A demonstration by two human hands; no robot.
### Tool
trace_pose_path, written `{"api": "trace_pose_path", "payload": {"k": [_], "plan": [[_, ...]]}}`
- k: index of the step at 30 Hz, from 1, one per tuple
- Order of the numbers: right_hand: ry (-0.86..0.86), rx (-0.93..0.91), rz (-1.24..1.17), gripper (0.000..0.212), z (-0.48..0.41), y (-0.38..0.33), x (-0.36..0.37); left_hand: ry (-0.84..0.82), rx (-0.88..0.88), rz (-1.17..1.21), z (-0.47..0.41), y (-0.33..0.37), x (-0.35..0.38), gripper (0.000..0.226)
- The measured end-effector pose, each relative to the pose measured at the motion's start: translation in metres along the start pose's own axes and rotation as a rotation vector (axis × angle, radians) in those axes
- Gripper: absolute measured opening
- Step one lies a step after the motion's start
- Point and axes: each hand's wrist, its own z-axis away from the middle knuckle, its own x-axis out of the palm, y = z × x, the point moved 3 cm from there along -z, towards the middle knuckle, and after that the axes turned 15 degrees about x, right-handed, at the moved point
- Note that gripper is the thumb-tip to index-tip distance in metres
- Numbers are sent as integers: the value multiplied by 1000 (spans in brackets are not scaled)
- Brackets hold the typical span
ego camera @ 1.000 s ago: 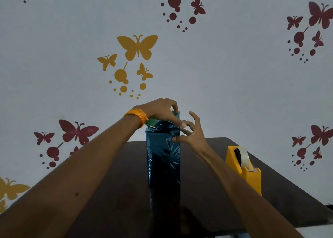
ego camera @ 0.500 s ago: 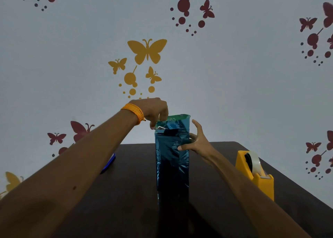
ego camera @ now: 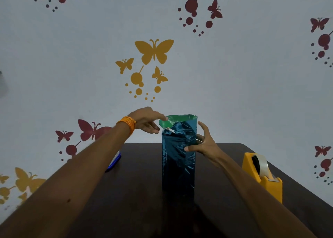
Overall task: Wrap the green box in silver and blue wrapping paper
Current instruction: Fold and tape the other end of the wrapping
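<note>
Loosely, left hand (ego camera: 146, 121) touches wrapping paper (ego camera: 177, 162) top; right hand (ego camera: 204, 145), its side.

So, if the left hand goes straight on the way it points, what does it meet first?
The open top of the wrapping paper; the left hand looks nearly touching it, depth unclear.
</note>
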Motion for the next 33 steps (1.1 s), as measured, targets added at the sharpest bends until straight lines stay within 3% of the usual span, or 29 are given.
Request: {"api": "trace_pose_path", "payload": {"k": [4, 10, 14, 16, 19, 21, 25, 28, 33], "plan": [[-9, -3, 18, 134, 1, -1, -2, 108, 63, -8, -6, 9, 7, 11], [0, -2, 57, 128, 2, -1, -4, 379, 97, 178, -14, 12, -1, 9], [-19, -15, 76, 127, 1, -2, 0, 583, 394, 65, -14, 15, -6, 7], [-29, -18, 85, 126, 1, -4, 3, 497, 586, -142, -10, 24, -6, 17], [-39, -25, 88, 125, 0, -6, 7, 173, 718, -334, 1, 39, 9, 34], [-37, -28, 87, 123, 0, -5, 9, 50, 747, -522, 3, 45, 24, 53], [-32, -46, 85, 124, 1, -7, 12, 12, 631, -678, -8, 51, 55, 71], [-33, -51, 92, 123, 4, -9, 13, 14, 545, -717, -16, 63, 76, 65], [-34, -45, 73, 124, 5, -8, 11, -34, 464, -814, -34, 67, 87, 30]]}}
